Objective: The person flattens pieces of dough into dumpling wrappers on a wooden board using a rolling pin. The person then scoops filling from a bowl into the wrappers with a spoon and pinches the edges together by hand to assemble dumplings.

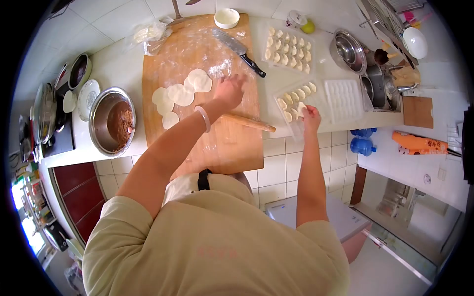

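My right hand (311, 118) pinches a dumpling (301, 107) at the near corner of a clear tray (297, 130), where several other dumplings lie in rows. Over the floury wooden board (222, 153), my left hand (230, 90) hovers or rests with its fingers stretched forward, apparently holding nothing. Round dough wrappers (181, 95) lie overlapping left of that hand. A rolling pin (249, 122) lies partly behind my left forearm. Beyond the hand is a large knife (233, 43) with a black handle.
A metal bowl (94, 121) with brown filling stands left of the board. A second tray of dumplings (287, 51), an empty-looking white tray (343, 100) and metal basins (348, 51) occupy the right counter, near the sink (377, 81). A small white bowl (226, 18) sits at the back.
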{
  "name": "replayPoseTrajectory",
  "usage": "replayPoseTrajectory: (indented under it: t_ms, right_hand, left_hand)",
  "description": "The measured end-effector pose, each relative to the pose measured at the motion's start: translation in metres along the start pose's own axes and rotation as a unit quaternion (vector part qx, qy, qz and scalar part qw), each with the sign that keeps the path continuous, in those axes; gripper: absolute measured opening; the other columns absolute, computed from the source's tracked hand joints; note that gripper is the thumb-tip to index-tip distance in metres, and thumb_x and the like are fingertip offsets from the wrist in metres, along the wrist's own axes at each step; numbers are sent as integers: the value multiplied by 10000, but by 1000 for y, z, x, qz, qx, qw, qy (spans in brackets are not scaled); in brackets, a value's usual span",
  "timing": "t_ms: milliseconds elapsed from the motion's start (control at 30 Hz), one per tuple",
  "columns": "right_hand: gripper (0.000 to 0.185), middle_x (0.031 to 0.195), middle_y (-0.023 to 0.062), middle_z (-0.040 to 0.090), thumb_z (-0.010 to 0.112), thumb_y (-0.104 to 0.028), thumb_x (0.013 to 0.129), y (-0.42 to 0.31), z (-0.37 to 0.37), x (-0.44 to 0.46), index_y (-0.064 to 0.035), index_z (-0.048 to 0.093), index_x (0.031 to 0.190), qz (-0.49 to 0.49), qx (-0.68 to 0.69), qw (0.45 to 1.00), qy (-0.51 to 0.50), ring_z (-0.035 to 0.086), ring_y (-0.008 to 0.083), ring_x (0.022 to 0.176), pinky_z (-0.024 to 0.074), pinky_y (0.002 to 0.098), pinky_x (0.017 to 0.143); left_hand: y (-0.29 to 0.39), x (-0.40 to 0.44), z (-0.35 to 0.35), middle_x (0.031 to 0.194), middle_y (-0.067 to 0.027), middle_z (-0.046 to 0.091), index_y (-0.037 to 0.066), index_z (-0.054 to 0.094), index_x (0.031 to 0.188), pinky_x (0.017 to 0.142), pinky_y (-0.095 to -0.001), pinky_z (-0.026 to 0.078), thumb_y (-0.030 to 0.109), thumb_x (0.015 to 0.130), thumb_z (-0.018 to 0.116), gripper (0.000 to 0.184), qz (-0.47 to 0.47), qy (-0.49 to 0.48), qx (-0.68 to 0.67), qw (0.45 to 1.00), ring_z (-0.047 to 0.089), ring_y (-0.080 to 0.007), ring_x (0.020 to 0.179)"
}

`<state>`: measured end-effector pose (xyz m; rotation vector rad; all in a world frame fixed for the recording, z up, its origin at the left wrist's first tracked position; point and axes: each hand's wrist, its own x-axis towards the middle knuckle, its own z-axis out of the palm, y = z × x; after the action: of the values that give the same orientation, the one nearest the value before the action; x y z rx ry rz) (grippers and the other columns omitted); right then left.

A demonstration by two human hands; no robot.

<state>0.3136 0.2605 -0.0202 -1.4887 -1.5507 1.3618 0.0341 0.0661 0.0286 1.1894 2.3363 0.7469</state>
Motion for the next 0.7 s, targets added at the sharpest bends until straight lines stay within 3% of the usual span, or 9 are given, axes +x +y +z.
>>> replayPoseTrajectory:
  t_ms: [33, 100, 167, 233, 267, 400, 500, 600, 700]
  right_hand:
    - [157, 849, 18, 643, 642, -112, 839, 8, -7, 13, -62, 651, 988, -2, 0, 1000, -5, 611, 115, 729, 493, 268, 613]
    - [134, 832, 79, 667, 646, -94, 803, 14, -13, 31, -44, 657, 927, -173, -259, 949, 51, 634, 178, 704, 507, 310, 630]
    - [124, 851, 100, 660, 644, -88, 791, 18, -13, 37, -41, 658, 905, -200, -293, 935, 23, 636, 209, 708, 512, 329, 644]
    - [113, 871, 120, 652, 643, -81, 779, 16, -8, 35, -38, 660, 882, -229, -329, 916, -5, 637, 241, 712, 518, 347, 657]
    - [118, 881, 118, 638, 653, -90, 774, 14, -8, 32, -41, 661, 880, -244, -362, 900, -1, 632, 257, 727, 517, 359, 666]
    - [127, 895, 105, 597, 684, -120, 765, 8, -4, 19, -54, 660, 871, -265, -445, 855, -11, 609, 289, 790, 506, 390, 702]
    - [114, 865, 110, 594, 681, -122, 771, -15, 24, 10, -63, 651, 864, -284, -394, 874, 35, 595, 296, 815, 493, 410, 722]
    - [129, 838, 120, 592, 652, -91, 795, -46, 102, -7, -65, 626, 919, -390, -307, 864, -87, 591, 311, 812, 487, 418, 734]
    - [190, 937, 138, 613, 644, -59, 788, -72, 213, -46, -50, 632, 977, -421, -208, 848, -246, 584, 328, 922, 474, 408, 816]
  left_hand:
    - [-1, -12, 3, 1306, -117, 513, 115, 603, 1154, 981, -455, 386, 293, 859, 625, 345, 187, 90, 306, 929, 478, -274, 1219]
    - [4, -31, -2, 1271, -112, 523, 105, 615, 1108, 973, -453, 385, 259, 825, 642, 323, 181, 93, 287, 936, 472, -272, 1207]
    - [-1, -45, -4, 1236, -108, 534, 95, 626, 1062, 965, -452, 385, 226, 792, 659, 302, 175, 91, 270, 943, 466, -271, 1194]
    - [-10, -57, -1, 1108, -123, 550, 82, 622, 932, 945, -447, 406, 200, 774, 661, 201, 217, 21, 118, 969, 502, -304, 1104]
    - [-12, -69, 2, 992, -126, 535, 72, 589, 860, 890, -453, 434, 178, 766, 651, 154, 188, -7, 58, 980, 516, -322, 1001]
    - [-24, -110, 3, 976, -128, 532, 63, 568, 837, 832, -442, 445, 144, 771, 637, 125, 191, -70, 46, 978, 522, -318, 977]
    - [-35, -135, 16, 1004, -127, 532, 80, 567, 839, 845, -439, 435, 150, 748, 664, 150, 136, -43, 41, 989, 521, -314, 978]
    - [-38, -157, 6, 1053, -109, 533, 113, 574, 886, 897, -440, 421, 127, 756, 638, 146, 124, -56, 54, 989, 513, -310, 1053]
    - [-48, -166, -6, 1088, -105, 533, 125, 579, 946, 928, -439, 414, 118, 770, 630, 183, 121, -56, 62, 989, 502, -311, 1114]
